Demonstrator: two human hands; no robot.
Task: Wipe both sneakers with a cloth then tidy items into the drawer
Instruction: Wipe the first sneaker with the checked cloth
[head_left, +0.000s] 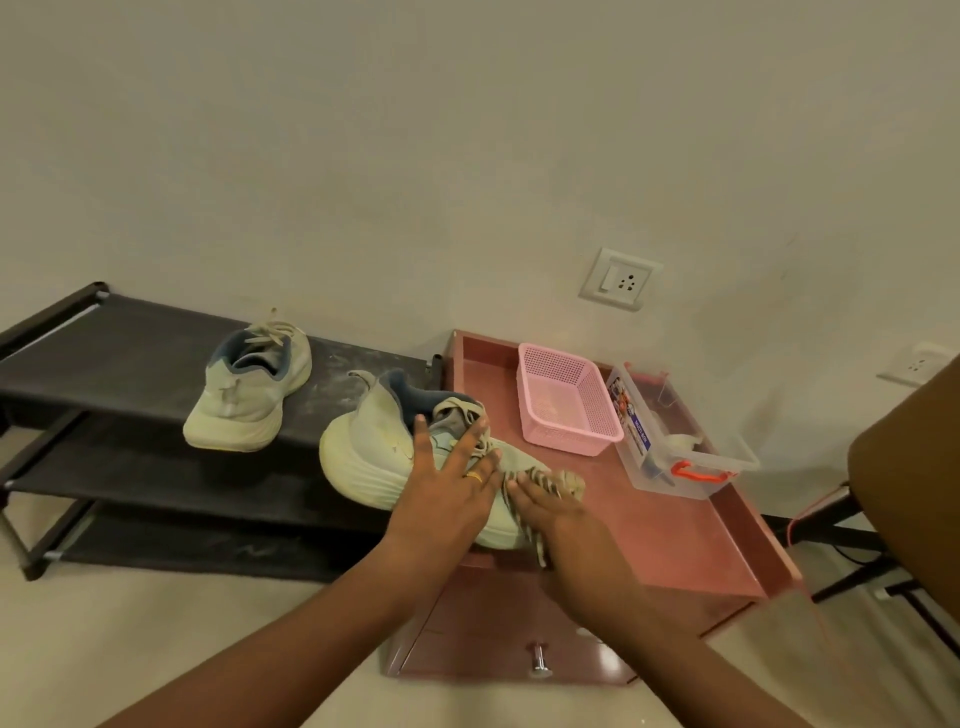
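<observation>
From up here I see the black shoe rack (130, 364) filling the left of the scene, its top shelf carrying the far sneaker (244, 395), which sits alone and well apart from both my hands. To the right stands the reddish cabinet (675, 519), whose top serves as my worktop, with the drawer front and its metal knob (540, 662) at the near edge; I judge the drawer closed, though I cannot be sure. The near sneaker (374, 457) lies across the gap where rack meets cabinet, its long axis running from heel at far left to toe at near right, so the toe end points toward my right hand. My left hand (447, 483) lies flat on the shoe's upper, fingers spread and gripping nothing, just steadying it. My right hand (550, 514) presses the striped cloth (550, 480) against the toe; whether those fingers are closed on the cloth I cannot tell. The wipe stroke, I reckon, should follow that long axis toward the heel. Farther right sit a pink basket (569, 400) and a clear plastic box (670, 441) with an orange latch, for tidying later.
</observation>
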